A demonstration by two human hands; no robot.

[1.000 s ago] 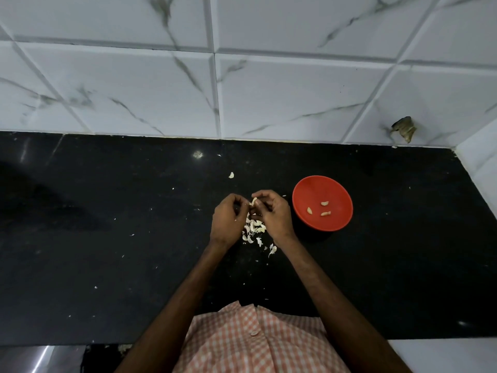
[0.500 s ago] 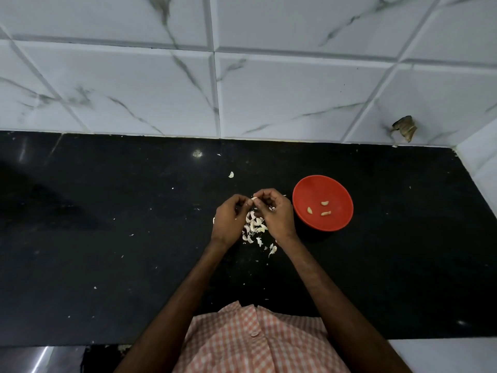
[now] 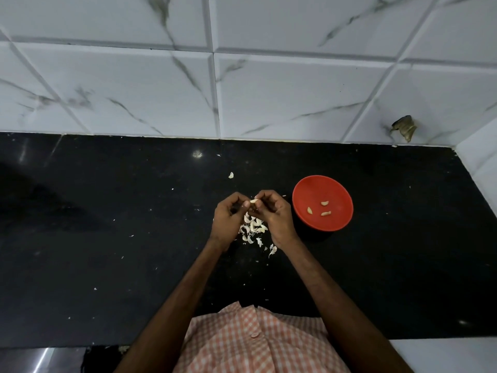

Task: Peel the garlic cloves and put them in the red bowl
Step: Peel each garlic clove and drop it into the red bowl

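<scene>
A pale garlic clove [image 3: 253, 201] is pinched between the fingertips of my left hand [image 3: 229, 219] and my right hand [image 3: 274, 217], held just above the black counter [image 3: 107, 238]. Under and between the hands lies a heap of garlic cloves and white skins [image 3: 252, 228]. The red bowl [image 3: 322, 184] stands right of my right hand, close to it, and holds three peeled cloves [image 3: 321, 208].
One loose bit of garlic skin [image 3: 231, 175] lies behind the hands. Small white flecks are scattered over the counter. A white marble-tiled wall [image 3: 242, 76] runs along the back and turns at the right corner. A brown stub [image 3: 404, 126] sticks out of the wall.
Both hands stay in place over the heap. The fingertips have worked the clove a little, and it shows more plainly between them now.
</scene>
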